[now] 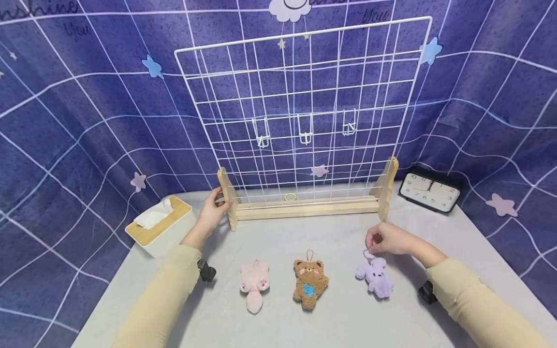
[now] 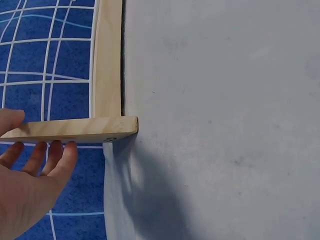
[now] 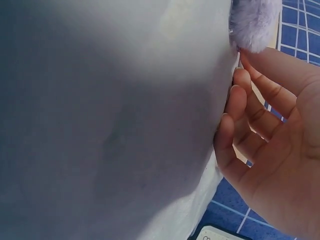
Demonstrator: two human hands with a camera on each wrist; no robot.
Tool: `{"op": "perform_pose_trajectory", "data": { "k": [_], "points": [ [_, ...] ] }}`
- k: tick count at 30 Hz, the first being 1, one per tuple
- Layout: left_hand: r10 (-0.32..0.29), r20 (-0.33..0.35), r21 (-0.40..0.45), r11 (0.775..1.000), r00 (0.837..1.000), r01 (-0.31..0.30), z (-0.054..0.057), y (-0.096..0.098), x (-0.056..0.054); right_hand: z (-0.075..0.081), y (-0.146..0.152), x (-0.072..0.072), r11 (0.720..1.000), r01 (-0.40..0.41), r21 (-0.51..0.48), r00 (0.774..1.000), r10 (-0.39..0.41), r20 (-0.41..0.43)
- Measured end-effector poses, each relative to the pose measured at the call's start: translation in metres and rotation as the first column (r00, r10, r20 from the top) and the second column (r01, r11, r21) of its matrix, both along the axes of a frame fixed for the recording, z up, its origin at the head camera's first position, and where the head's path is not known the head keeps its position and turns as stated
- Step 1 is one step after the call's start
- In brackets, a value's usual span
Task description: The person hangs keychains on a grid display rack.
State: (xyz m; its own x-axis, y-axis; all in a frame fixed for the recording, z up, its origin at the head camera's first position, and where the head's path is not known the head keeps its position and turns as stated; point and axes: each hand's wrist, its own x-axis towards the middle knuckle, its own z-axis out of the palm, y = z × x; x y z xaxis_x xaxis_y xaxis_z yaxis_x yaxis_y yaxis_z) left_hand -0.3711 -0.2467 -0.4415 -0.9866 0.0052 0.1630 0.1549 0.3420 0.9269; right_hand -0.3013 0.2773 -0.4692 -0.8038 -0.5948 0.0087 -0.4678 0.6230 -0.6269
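by the look of it, only the groundwork is in place: the white wire grid is stood in its wooden base, three white hooks are fixed across it, and nothing is seen hung on them. the purple toy, the brown bear and the pink toy are all set in a row on the grey counter in front of the base, so an early stage is judged, with one toy merely taken hold of. the wooden end piece at the left is held by the left grip, thumb on one face and fingertips on the other. the right grip is closed to a fingertip pinch, and the loop at the top of the purple toy is held in it. whether any of that toy is raised off the counter cannot be told. it is covered in fluffy lilac pile, marked with small dark features, and tilted. well apart from it, the curly bear is laid face up, trimmed with a blue patch; the pink toy's paw-printed feet are shown.
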Motion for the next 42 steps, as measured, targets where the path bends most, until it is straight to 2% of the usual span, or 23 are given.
{"op": "perform_pose_trajectory", "data": {
  "k": [7, 13, 17, 22, 24, 31, 33, 38, 42],
  "points": [
    [-0.003, 0.020, 0.045, 0.999, 1.000, 0.002, -0.002, 0.000, -0.002, 0.001, -0.001, 0.000, 0.999, -0.037, 0.025, 0.999, 0.037, 0.002],
    [-0.002, 0.021, 0.032, 1.000, 1.000, 0.001, -0.002, -0.001, -0.002, 0.004, -0.001, 0.002, 0.997, -0.065, 0.033, 0.998, 0.065, 0.016],
    [-0.009, 0.039, 0.045, 0.999, 0.999, 0.007, 0.007, 0.003, 0.003, 0.005, 0.002, 0.003, 0.998, -0.054, 0.015, 0.998, 0.053, 0.035],
    [-0.022, 0.064, 0.071, 0.997, 0.998, 0.018, 0.025, 0.010, 0.019, 0.004, 0.006, 0.003, 0.999, -0.038, -0.017, 0.998, 0.039, 0.044],
    [-0.036, 0.070, 0.086, 0.996, 0.997, 0.030, 0.026, 0.011, 0.021, 0.005, 0.007, 0.004, 0.999, -0.037, -0.033, 0.998, 0.039, 0.055],
    [-0.051, 0.108, 0.159, 0.987, 0.993, 0.033, 0.021, 0.011, 0.017, 0.004, 0.015, 0.006, 0.984, -0.073, -0.162, 0.985, 0.096, 0.141],
    [-0.048, 0.110, 0.175, 0.984, 0.993, 0.028, 0.015, 0.010, 0.012, 0.004, 0.017, 0.006, 0.978, -0.080, -0.192, 0.981, 0.111, 0.157],
    [-0.040, 0.091, 0.174, 0.984, 0.995, 0.024, -0.005, 0.004, -0.003, 0.007, 0.019, 0.007, 0.967, -0.073, -0.246, 0.972, 0.124, 0.197],
    [-0.044, 0.082, 0.144, 0.989, 0.996, 0.032, -0.006, -0.005, -0.002, 0.006, 0.014, 0.004, 0.956, -0.066, -0.287, 0.963, 0.136, 0.232]
  ]
}}
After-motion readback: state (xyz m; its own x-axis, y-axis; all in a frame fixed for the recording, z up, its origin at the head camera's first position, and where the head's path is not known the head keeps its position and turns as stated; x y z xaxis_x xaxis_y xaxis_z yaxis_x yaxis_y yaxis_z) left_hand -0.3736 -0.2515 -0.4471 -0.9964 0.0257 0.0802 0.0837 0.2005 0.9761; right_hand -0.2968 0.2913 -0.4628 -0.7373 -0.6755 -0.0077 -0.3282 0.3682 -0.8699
